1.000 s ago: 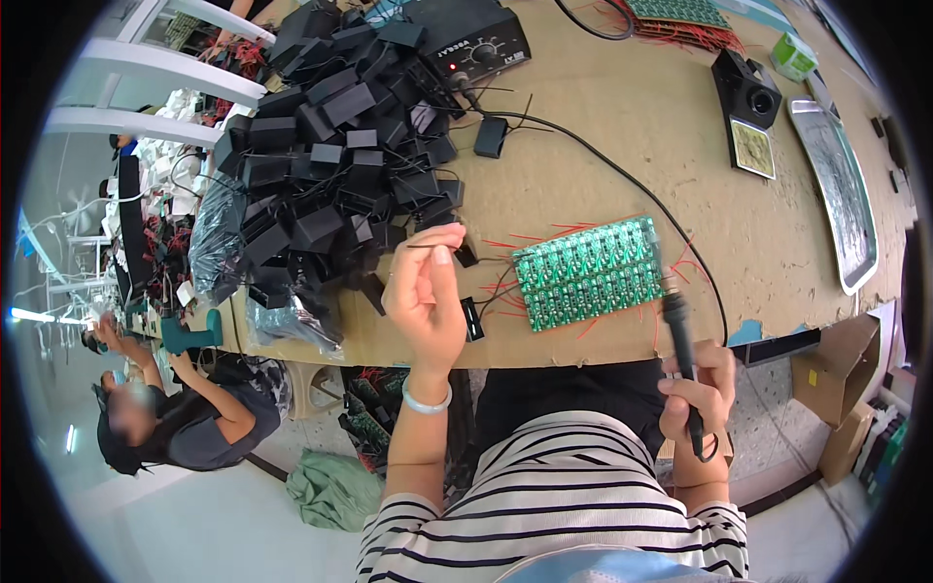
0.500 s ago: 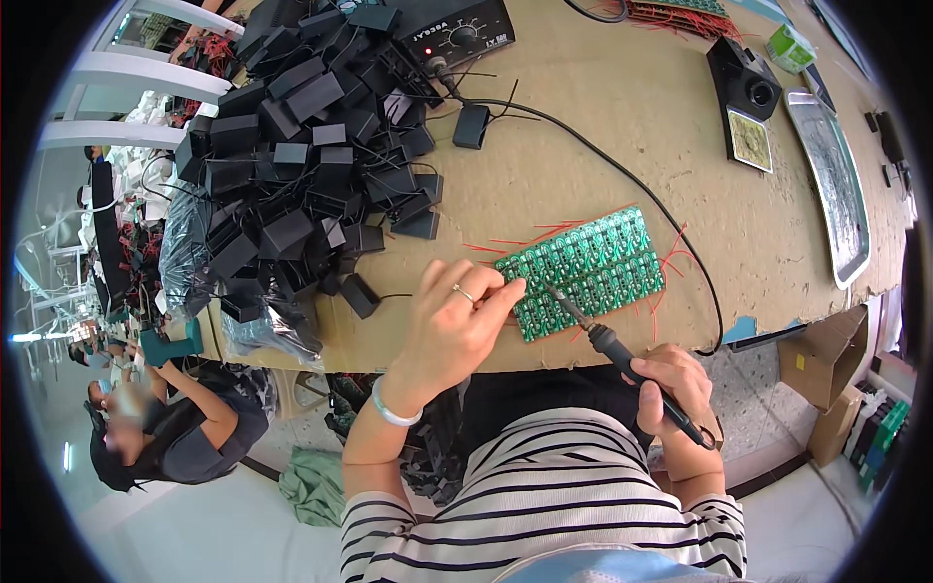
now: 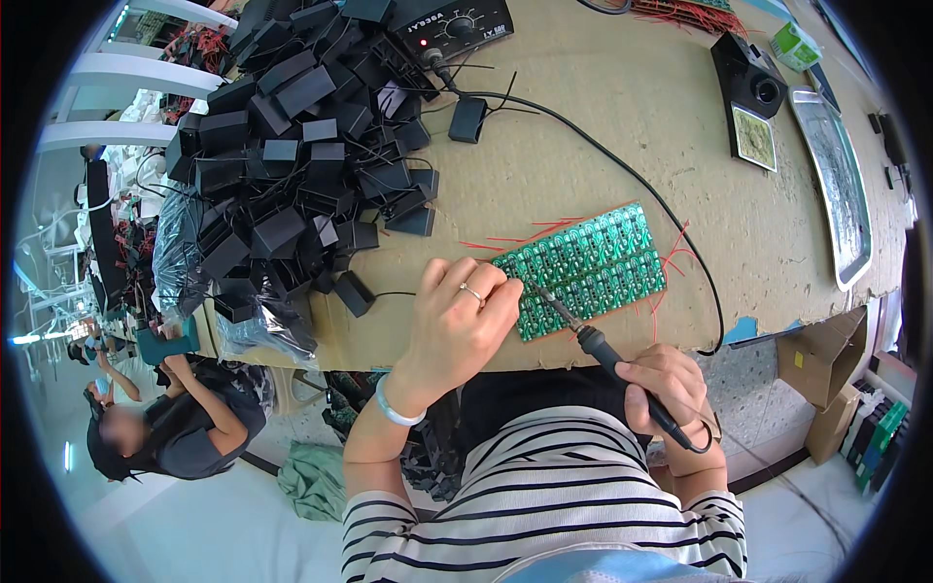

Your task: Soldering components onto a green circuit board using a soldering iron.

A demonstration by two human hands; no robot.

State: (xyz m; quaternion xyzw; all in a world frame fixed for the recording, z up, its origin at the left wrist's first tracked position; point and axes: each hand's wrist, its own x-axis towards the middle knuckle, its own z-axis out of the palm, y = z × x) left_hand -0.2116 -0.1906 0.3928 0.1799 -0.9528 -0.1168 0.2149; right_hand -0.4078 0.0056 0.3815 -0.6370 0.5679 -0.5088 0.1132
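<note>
A green circuit board panel (image 3: 603, 262) lies on the table in front of me, slightly tilted, with rows of small parts and red wires sticking out along its edges. My left hand (image 3: 462, 316) is closed at the panel's left end, thumb and fingertips pinched together; whatever they hold is hidden. My right hand (image 3: 666, 389) grips a soldering iron (image 3: 604, 348) by its dark handle. The iron's metal tip points up and left onto the panel, close to my left fingertips. Whether it touches a joint is too small to tell.
Black plastic boxes with leads (image 3: 301, 165) are heaped at the left. Behind stands a black soldering station (image 3: 457, 27), its cable curving round the panel. A black holder with a sponge (image 3: 748, 97) and a metal tray (image 3: 836, 185) are at right. A co-worker (image 3: 185, 418) sits far left.
The soldering iron and my right hand have shifted a little to the left, bringing the tip nearer my left fingertips. My left hand stays pinched at the panel's left end.
</note>
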